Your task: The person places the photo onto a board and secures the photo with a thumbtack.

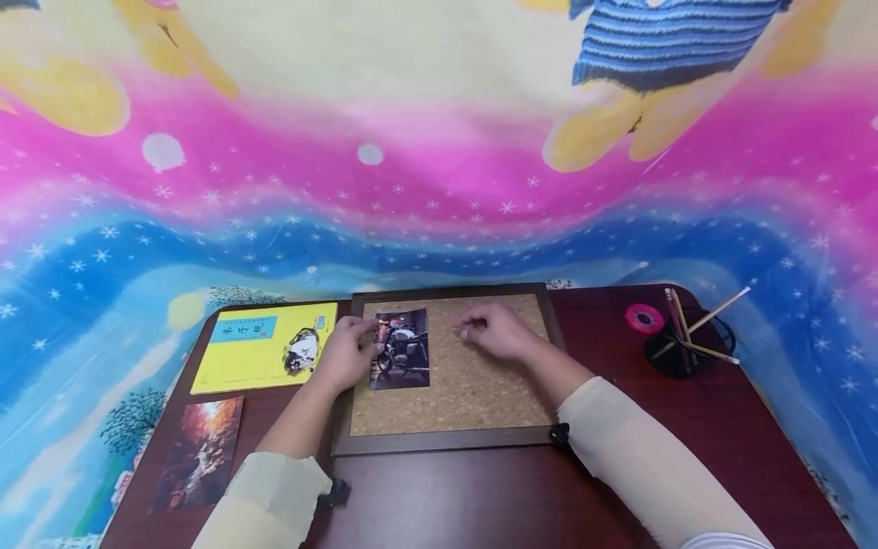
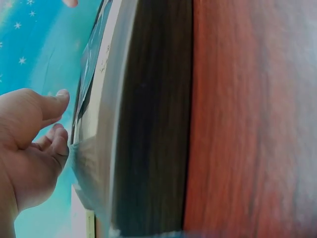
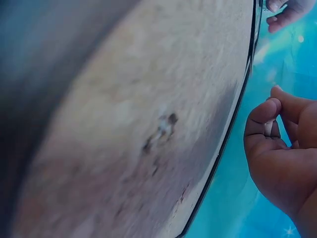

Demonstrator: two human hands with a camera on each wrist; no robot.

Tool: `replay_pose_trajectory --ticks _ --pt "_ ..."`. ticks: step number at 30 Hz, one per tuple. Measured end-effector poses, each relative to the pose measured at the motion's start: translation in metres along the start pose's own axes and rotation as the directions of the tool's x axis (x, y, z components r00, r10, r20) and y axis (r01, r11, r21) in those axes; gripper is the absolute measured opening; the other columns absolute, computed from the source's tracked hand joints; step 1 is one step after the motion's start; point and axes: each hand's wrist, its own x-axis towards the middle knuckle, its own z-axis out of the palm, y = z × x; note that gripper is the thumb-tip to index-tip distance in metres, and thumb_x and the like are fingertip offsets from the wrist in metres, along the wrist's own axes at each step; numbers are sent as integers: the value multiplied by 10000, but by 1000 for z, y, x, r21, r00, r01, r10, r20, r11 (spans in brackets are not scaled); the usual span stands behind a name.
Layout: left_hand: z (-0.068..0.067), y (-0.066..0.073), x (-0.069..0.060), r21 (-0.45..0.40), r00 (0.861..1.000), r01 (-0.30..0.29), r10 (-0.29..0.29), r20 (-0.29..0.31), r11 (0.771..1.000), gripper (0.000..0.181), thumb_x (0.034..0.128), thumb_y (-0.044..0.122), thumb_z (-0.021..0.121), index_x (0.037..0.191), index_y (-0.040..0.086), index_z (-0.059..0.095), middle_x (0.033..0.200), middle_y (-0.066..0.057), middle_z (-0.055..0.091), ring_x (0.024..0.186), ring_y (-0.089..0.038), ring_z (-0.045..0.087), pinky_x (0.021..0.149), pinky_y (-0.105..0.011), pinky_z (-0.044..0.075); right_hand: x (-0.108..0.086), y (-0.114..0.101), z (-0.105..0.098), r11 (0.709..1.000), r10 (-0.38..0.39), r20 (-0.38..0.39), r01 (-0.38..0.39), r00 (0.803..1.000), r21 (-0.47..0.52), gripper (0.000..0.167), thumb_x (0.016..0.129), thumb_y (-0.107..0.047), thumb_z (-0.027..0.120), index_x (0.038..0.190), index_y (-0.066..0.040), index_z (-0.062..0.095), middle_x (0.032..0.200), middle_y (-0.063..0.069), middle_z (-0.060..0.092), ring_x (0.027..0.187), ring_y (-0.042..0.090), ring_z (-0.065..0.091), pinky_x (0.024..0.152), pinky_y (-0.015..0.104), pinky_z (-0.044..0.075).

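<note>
A photo of a motorcycle [image 1: 401, 349] lies on the left part of a framed cork board [image 1: 480, 396]. My left hand [image 1: 346, 354] is at the photo's left edge, its fingertips on or just over it; in the left wrist view the thumb and bent fingers of that hand [image 2: 37, 144] stand apart, with nothing seen between them. Over the middle of the cork, right of the photo, is my right hand [image 1: 499, 332]. The right wrist view shows this hand [image 3: 287, 148] with thumb and index finger pinched together, and a small white object [image 3: 269, 128] partly hidden in its fingers.
Left of the board lies a yellow book [image 1: 254, 358], with a reddish photo [image 1: 202, 450] below it. On the right are a pink tape roll [image 1: 645, 319] and a dark holder [image 1: 668, 358] with pencils. A patterned cloth [image 1: 439, 191] hangs behind the table [image 1: 425, 496].
</note>
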Motion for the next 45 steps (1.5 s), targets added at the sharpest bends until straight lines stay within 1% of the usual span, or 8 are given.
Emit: replay_pose_trajectory --ticks 4,9,17,19,26,32,39,45 --pt "-7 1 -6 -24 999 -31 30 -34 999 482 978 161 730 1428 31 615 1324 -182 540 1070 -326 619 906 -499 532 -8 2 -3 1000 -6 -4 6 1000 -1 251 967 -159 728 1209 -109 767 1154 36 739 1053 213 664 961 420 535" --pt "-12 1 -14 -37 998 -41 39 -50 998 449 981 167 731 1411 73 643 1281 -135 565 993 -270 561 842 -452 491 -18 3 -10 1000 7 -13 -7 1000 -19 253 972 -173 731 1216 -122 768 1125 19 736 1027 202 659 931 412 542" --pt "-17 5 -30 -49 997 -61 58 -60 997 427 953 138 765 1367 81 678 1267 -130 609 1030 -282 612 902 -488 532 -40 8 -25 999 -9 -35 8 999 -35 239 980 -174 724 1202 -103 777 1073 10 740 879 165 622 794 374 530" --pt "-18 5 -33 -48 996 -67 65 -61 997 430 949 140 769 1364 80 679 1267 -138 619 1033 -287 624 904 -494 537 -45 11 -27 999 -7 -42 5 999 -40 235 978 -180 727 1197 -113 781 1080 8 740 876 165 617 790 372 525" --pt "-25 7 -46 -32 996 -62 60 -64 998 411 956 167 765 1356 112 688 1279 -109 626 1028 -268 625 848 -472 549 -63 26 -37 997 3 -81 -9 997 -71 236 975 -200 733 1192 -125 787 1126 20 736 984 188 637 859 406 525" --pt "-28 1 -56 -24 995 -75 73 -67 997 405 952 151 766 1346 90 690 1257 -120 640 1003 -274 624 835 -465 534 -79 39 -45 999 29 -110 -32 994 -28 208 970 -194 744 1159 -122 794 1128 19 745 948 179 637 821 384 524" --pt "-33 -8 -69 -19 996 -57 56 -70 998 389 951 125 764 1331 85 691 1211 -118 651 945 -246 617 751 -406 522 -95 51 -50 998 58 -148 -60 987 -15 221 967 -218 756 1165 -124 788 1126 35 745 939 175 639 787 361 519" --pt "-40 -13 -78 -9 998 -16 15 -62 1000 399 954 143 766 1343 96 689 1242 -109 646 985 -265 626 765 -396 561 -109 57 -55 995 94 -158 -99 983 -21 220 969 -241 757 1163 -143 785 1042 -5 744 861 181 613 731 338 504"
